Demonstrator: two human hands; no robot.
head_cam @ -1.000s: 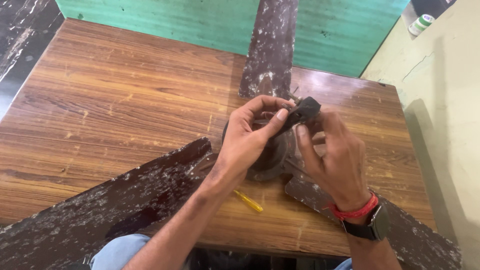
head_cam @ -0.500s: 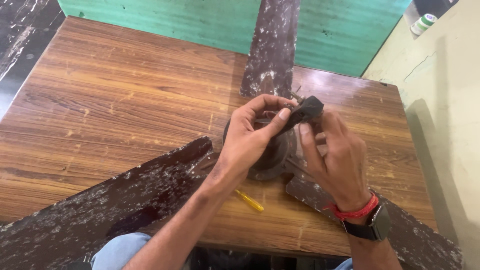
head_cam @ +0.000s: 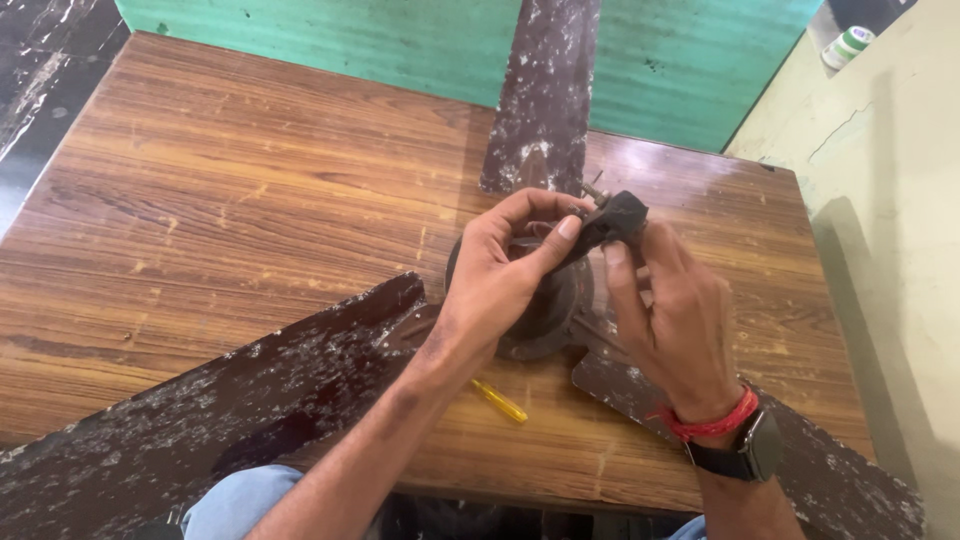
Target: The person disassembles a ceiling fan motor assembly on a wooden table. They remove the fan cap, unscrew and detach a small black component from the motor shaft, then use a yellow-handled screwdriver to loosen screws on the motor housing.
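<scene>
Little has moved since the earlier frames: both hands stay bunched over the fan hub, and the dark part between them sits slightly higher and a touch more to the right. One wooden surface (head_cam: 220,200) with a brown grain fills most of the view, standing against a green wall (head_cam: 400,40) with a pale yellowish wall (head_cam: 890,200) on the right and a dark speckled floor (head_cam: 40,50) at upper left. On the surface lies one ceiling fan with three dusty, paint-flecked brown blades: one blade (head_cam: 545,90) runs away toward the green wall, one (head_cam: 200,420) runs toward the lower left, and one (head_cam: 800,470) toward the lower right. Its round motor hub (head_cam: 545,315) sits where they meet, partly hidden by the hands. One left hand (head_cam: 505,275) and one right hand (head_cam: 675,310) are close together, both clamped on a single small dark part (head_cam: 612,218) held just above the hub. One black watch (head_cam: 745,452) and one red thread band (head_cam: 705,425) circle the right wrist. One yellow screwdriver handle (head_cam: 500,400) lies on the surface just beside the left forearm. One small green-and-white container (head_cam: 845,45) stands at upper right.
</scene>
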